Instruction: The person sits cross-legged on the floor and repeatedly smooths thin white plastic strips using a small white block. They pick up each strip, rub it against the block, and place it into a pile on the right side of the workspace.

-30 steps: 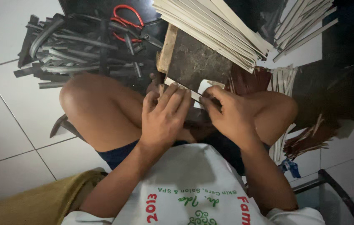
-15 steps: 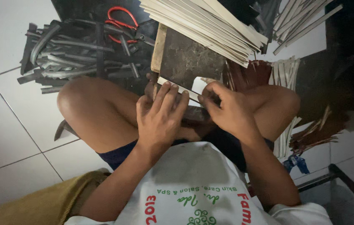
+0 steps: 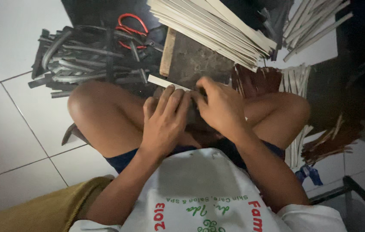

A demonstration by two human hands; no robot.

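I sit cross-legged on a white tiled floor (image 3: pixel 14 141), looking down at my lap. My left hand (image 3: pixel 165 122) lies flat, fingers together, pressing on a pale strip (image 3: pixel 161 81) whose end sticks out past my fingertips. My right hand (image 3: pixel 221 107) is just beside it, fingers curled down over the same strip; I cannot tell whether they pinch it. The strip rests at the near edge of a dark board (image 3: pixel 195 60). A stack of pale strips (image 3: pixel 208 25) lies across the board's far end. To the left sits a heap of black strips (image 3: pixel 83 60), with red scissors (image 3: pixel 133 28) behind.
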